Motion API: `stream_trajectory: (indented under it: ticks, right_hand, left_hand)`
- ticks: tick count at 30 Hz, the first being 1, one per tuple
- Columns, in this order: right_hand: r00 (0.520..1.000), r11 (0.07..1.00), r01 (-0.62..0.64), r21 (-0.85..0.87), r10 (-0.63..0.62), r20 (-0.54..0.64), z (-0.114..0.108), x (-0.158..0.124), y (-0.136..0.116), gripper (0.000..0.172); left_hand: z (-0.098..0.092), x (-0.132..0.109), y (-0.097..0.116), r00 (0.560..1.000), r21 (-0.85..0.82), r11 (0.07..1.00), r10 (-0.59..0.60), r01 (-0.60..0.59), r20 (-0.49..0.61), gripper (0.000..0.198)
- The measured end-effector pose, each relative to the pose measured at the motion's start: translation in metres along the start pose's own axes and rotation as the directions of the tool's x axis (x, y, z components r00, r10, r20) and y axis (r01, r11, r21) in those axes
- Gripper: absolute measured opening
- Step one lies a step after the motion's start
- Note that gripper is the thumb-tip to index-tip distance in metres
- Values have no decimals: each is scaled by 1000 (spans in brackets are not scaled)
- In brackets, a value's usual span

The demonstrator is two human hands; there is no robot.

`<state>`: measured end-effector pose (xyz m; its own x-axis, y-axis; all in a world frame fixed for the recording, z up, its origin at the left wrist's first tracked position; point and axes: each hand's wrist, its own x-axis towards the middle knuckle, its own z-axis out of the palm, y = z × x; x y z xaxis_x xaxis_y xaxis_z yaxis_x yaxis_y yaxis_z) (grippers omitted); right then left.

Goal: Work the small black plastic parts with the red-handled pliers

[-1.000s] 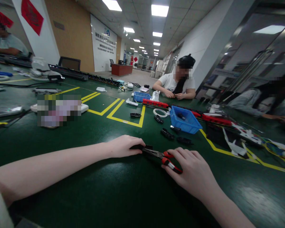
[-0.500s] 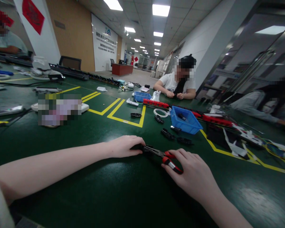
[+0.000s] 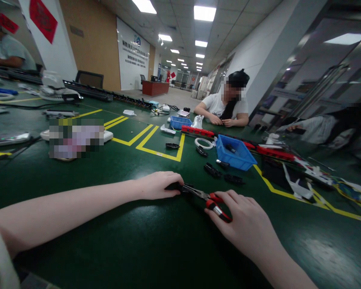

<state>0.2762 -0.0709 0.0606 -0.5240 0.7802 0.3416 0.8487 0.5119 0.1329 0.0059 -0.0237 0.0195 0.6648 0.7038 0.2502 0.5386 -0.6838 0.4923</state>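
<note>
Holding | left hand (image 3: 159, 186): black part (image 3: 173, 186) | right hand (image 3: 245, 213): red-handled pliers (image 3: 217, 209) | wall sign (image 3: 134, 54): lettering blurred

"NEW" on co-worker's white shirt (image 3: 213, 104)

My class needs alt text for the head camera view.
The right hand holds red-handled pliers, their tips at a black part in the left hand. Beyond, loose black parts and a blue bin sit on a green table.
</note>
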Motion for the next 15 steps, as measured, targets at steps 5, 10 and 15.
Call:
stream_trajectory:
  ticks: [5,10,15]
  right_hand:
    - [1000,1000,8,15,-8,15,4,0,-1,36]
    - [999,1000,30,-1,-30,-20,9,-2,0,38]
    - [997,996,60,-65,-63,-51,11,-3,0,38]
  left_hand:
    - [-2,0,1,1000,-5,1000,-3,3,-1,23]
    - [-1,0,-1,1000,-13,1000,5,-6,-3,24]
    - [0,-1,-5,1000,4,1000,11,-11,-9,25]
